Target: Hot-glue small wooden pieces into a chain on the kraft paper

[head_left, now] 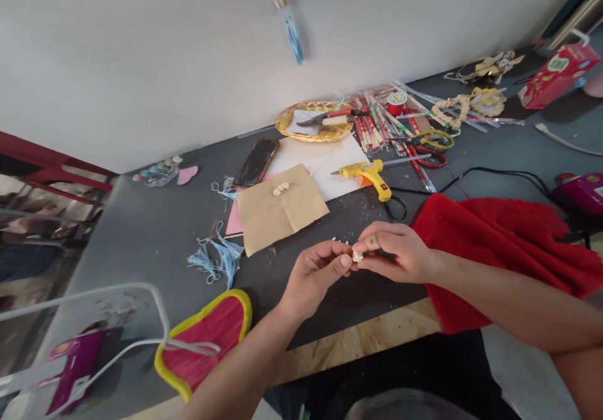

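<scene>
Near the front edge of the dark table, my left hand (315, 277) and my right hand (398, 252) meet fingertip to fingertip. Both pinch a small cream-coloured piece (357, 257) between thumb and fingers; its exact shape is partly hidden. Beyond my left hand lies a creased brown paper sheet (282, 216) with a short row of similar cream pieces (281, 189) on it. A yellow glue gun (365, 172) rests on its side past my hands, with a clear stick in its back.
A wicker basket (287, 132) holds pliers. Packaged sticks (372, 122), scissors (431, 150) and a phone (257, 162) lie farther back. Blue tassels (219, 260) and a yellow-edged pink pad (211, 338) are at left; red cloth (499, 231) lies under my right forearm.
</scene>
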The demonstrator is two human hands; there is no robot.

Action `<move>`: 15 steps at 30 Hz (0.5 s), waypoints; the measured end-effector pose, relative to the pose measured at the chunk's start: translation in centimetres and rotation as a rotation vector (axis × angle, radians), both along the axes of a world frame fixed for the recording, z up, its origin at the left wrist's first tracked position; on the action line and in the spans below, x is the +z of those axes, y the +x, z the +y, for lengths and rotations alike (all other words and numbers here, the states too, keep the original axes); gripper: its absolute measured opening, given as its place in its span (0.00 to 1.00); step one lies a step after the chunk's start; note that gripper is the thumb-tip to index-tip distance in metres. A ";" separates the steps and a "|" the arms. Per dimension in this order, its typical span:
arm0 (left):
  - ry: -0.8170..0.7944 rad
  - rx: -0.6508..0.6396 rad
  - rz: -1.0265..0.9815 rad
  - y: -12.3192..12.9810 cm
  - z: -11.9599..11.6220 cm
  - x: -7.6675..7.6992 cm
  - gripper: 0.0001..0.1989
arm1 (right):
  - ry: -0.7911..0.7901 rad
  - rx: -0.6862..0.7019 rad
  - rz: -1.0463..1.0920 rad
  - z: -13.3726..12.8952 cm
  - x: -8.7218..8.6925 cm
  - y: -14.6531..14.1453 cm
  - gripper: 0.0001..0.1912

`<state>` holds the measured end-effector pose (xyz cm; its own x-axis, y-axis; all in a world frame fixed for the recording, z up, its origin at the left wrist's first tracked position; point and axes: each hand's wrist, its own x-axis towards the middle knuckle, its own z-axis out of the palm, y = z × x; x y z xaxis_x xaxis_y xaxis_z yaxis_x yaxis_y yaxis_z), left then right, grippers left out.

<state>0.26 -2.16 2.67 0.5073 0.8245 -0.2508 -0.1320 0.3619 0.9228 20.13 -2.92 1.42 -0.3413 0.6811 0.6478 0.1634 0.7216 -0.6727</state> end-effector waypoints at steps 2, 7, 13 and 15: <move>-0.003 -0.008 -0.006 -0.1 0.0 0.0 0.09 | 0.020 0.004 -0.046 0.1 0.0 0.1 0.09; -0.061 -0.058 -0.032 -0.1 0.0 0.2 0.07 | 0.033 0.021 -0.078 0.1 -0.1 0.0 0.10; -0.115 -0.078 -0.090 0.2 -0.4 0.0 0.09 | 0.030 0.030 -0.048 -0.1 -0.2 0.0 0.11; -0.081 -0.078 -0.057 0.2 -0.5 -0.1 0.09 | 0.032 0.020 -0.057 -0.1 -0.2 0.1 0.09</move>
